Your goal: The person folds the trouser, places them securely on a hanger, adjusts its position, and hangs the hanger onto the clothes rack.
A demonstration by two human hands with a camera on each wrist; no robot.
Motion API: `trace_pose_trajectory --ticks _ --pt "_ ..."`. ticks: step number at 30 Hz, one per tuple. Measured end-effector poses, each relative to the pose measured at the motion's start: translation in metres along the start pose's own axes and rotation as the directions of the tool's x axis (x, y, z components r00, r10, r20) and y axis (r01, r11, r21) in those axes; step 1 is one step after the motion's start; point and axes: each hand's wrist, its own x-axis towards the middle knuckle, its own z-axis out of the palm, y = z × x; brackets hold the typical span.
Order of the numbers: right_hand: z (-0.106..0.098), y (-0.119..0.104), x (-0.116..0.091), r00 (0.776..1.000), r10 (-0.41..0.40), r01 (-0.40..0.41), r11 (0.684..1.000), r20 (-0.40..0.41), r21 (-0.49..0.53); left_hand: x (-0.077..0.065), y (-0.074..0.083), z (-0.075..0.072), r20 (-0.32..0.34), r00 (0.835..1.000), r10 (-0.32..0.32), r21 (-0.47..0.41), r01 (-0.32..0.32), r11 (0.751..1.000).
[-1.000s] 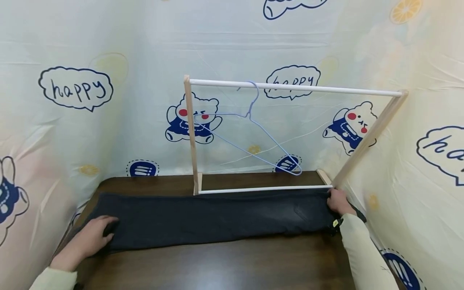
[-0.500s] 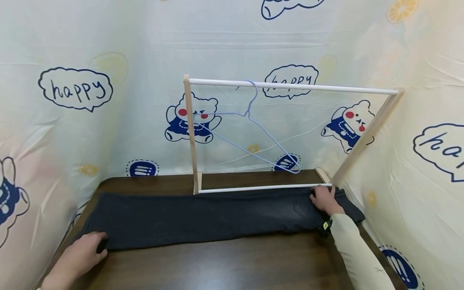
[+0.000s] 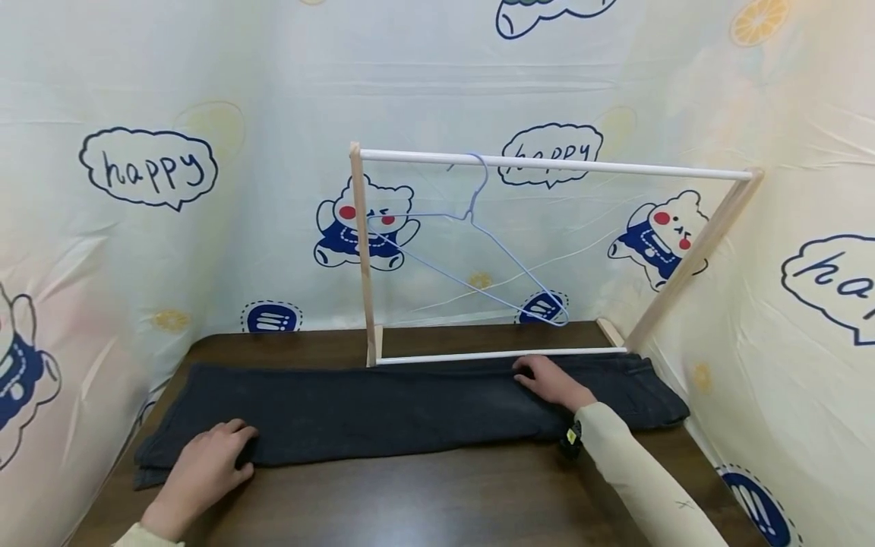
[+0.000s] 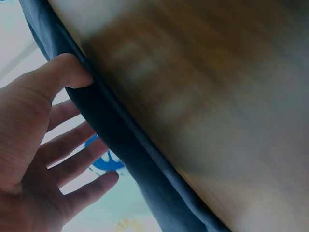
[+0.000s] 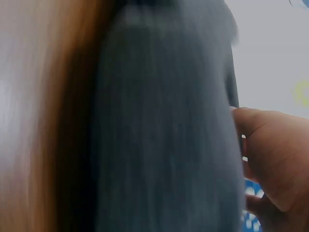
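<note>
Dark jeans [image 3: 383,414] lie folded lengthwise in a long strip across the brown table, with the hem end at left and the waist end at right. My left hand [image 3: 213,465] is over the near edge at the left end. In the left wrist view, the thumb of that hand [image 4: 34,140] is at the cloth edge and its other fingers are loosely spread. At the far edge, right of the middle, my right hand [image 3: 552,380] hovers low over the jeans. The right wrist view shows blurred cloth [image 5: 169,130] beside the right hand [image 5: 275,159].
Behind the jeans stands a rack with a white top bar [image 3: 615,168], pale wooden posts [image 3: 690,258] and a low white bar [image 3: 478,356]. A lilac hanger [image 3: 516,262] hangs from the top bar. A printed curtain [image 3: 287,76] encloses the table [image 3: 424,501].
My right hand has left the jeans' waist end and slid left along the far edge. The left hand drew back toward the hem, then came right along the near edge.
</note>
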Motion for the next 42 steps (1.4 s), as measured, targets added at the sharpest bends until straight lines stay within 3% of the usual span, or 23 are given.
trace_pose_trajectory --ticks 4,9,15,19,25,29,31,33,36,38,39,41,42 --pt "0.006 -0.016 0.010 1.000 -0.022 0.022 1.000 -0.005 -0.003 0.010 0.017 0.004 -0.020 0.999 0.033 0.014 -0.032 0.999" --pt "0.004 -0.020 0.014 0.993 0.018 -0.023 0.999 -0.115 -0.044 0.014 0.029 0.006 0.000 1.000 -0.002 0.008 0.002 1.000" --pt "-0.008 -0.023 0.016 0.978 0.029 -0.033 0.999 -0.208 -0.015 0.012 0.023 0.000 0.096 0.993 -0.075 -0.060 0.081 0.995" --pt "-0.009 -0.022 0.023 0.966 0.043 -0.051 0.998 -0.255 -0.028 0.017 0.021 -0.004 0.127 0.988 -0.084 -0.110 0.098 0.989" --pt "-0.001 -0.018 0.030 0.971 0.106 -0.126 0.989 -0.215 -0.080 0.020 0.020 -0.006 0.142 0.987 -0.072 -0.148 0.093 0.985" --pt "0.007 -0.016 0.029 0.972 0.106 -0.136 0.981 -0.209 -0.140 0.020 0.018 -0.010 0.175 0.983 -0.056 -0.168 0.086 0.982" --pt "0.011 -0.015 0.028 0.971 0.097 -0.132 0.979 -0.217 -0.155 0.017 0.013 -0.013 0.203 0.978 -0.048 -0.187 0.087 0.979" --pt "0.014 -0.014 0.027 0.971 0.089 -0.126 0.979 -0.222 -0.160 0.010 0.003 -0.016 0.173 0.984 -0.044 -0.182 0.076 0.980" --pt "0.014 -0.011 0.023 0.971 0.088 -0.120 0.984 -0.224 -0.135 -0.005 -0.019 -0.020 0.009 0.999 -0.040 -0.113 0.041 0.993" --pt "0.012 -0.008 0.018 0.971 0.100 -0.125 0.987 -0.217 -0.105 -0.015 -0.036 -0.023 -0.103 0.993 -0.064 -0.055 0.058 0.997" --pt "0.010 -0.006 0.015 0.970 0.110 -0.131 0.987 -0.215 -0.089 -0.019 -0.045 -0.025 -0.127 0.988 -0.084 -0.041 0.079 0.996" --pt "0.004 0.001 0.006 0.968 0.131 -0.149 0.987 -0.216 -0.067 -0.026 -0.062 -0.027 -0.122 0.983 -0.138 -0.053 0.133 0.990" --pt "0.001 0.005 0.001 0.965 0.144 -0.160 0.985 -0.218 -0.059 -0.029 -0.069 -0.028 -0.087 0.981 -0.174 -0.073 0.168 0.983"
